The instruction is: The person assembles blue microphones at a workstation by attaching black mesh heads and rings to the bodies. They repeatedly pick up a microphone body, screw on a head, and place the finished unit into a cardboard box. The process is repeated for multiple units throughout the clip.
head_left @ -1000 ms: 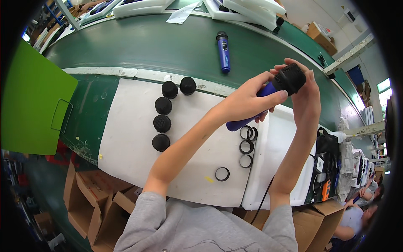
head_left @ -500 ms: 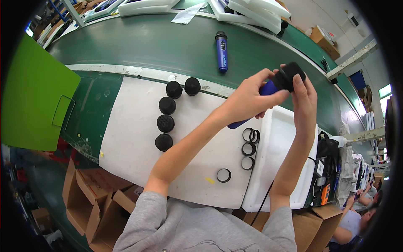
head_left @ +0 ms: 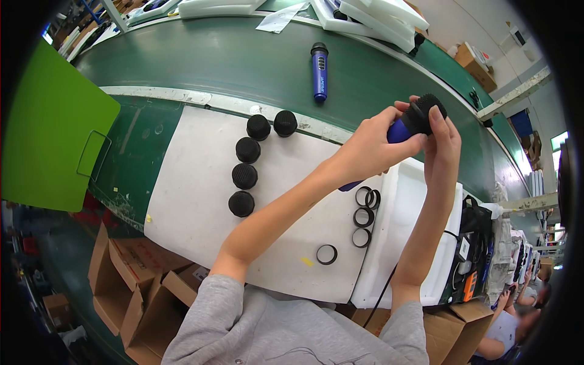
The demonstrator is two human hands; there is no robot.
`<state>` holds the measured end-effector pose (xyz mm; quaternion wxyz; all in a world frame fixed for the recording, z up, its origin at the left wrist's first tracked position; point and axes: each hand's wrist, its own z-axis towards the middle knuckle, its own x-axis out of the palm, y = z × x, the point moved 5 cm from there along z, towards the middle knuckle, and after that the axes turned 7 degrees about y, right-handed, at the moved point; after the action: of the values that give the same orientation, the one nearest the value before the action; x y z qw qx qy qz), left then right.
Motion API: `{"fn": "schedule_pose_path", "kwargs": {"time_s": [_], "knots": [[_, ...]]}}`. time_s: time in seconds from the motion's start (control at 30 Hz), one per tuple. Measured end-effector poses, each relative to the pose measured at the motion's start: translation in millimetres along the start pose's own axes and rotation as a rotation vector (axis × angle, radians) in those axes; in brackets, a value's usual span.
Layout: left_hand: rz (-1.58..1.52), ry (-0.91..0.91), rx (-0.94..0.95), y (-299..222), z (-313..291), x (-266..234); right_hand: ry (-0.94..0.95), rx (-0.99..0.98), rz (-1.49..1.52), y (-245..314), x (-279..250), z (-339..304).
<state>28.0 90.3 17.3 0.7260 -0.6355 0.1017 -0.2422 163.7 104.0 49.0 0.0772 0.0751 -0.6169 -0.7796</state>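
Note:
A blue microphone (head_left: 399, 131) with a black mesh head is held tilted over the right part of the bench. My left hand (head_left: 376, 141) is wrapped round its blue body, whose lower end shows below the palm. The fingers of my right hand (head_left: 443, 139) close on the black head at the top. On the white sheet (head_left: 292, 188), left of my forearm, several black mesh microphone heads (head_left: 244, 176) stand in a bent row. Several black rings (head_left: 364, 217) lie nearer my right arm, with one ring (head_left: 326, 254) apart from the others.
Another blue microphone (head_left: 320, 73) lies on the green belt beyond the bench's pale rail. To the right are a white foam tray (head_left: 389, 243) and a black bag (head_left: 473, 225). A green panel (head_left: 52, 128) stands at left, cardboard boxes (head_left: 143, 274) below. Another person (head_left: 505, 328) sits far right.
The microphone's head has turned a little in my fingers, and its mesh shows more sharply. Both hands keep their hold. The whole view has shifted slightly; the bench items have not moved.

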Motion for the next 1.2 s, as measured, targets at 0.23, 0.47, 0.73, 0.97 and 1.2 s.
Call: {"fn": "schedule_pose_path", "kwargs": {"time_s": [0.23,0.47,0.73,0.97,1.2], "knots": [[-0.204,-0.122,-0.025,21,9,-14,0.118,0.119,-0.016,-21,0,7],[-0.336,-0.124,-0.086,26,10,-18,0.219,0.192,-0.113,-29,2,5],[-0.526,-0.103,-0.150,32,10,-17,0.268,0.207,-0.168,-32,1,3],[-0.539,-0.086,-0.195,35,10,-18,0.270,0.193,-0.220,-30,3,2],[-0.169,-0.329,0.047,32,13,-32,0.271,0.315,-0.467,-29,19,-8]]}}
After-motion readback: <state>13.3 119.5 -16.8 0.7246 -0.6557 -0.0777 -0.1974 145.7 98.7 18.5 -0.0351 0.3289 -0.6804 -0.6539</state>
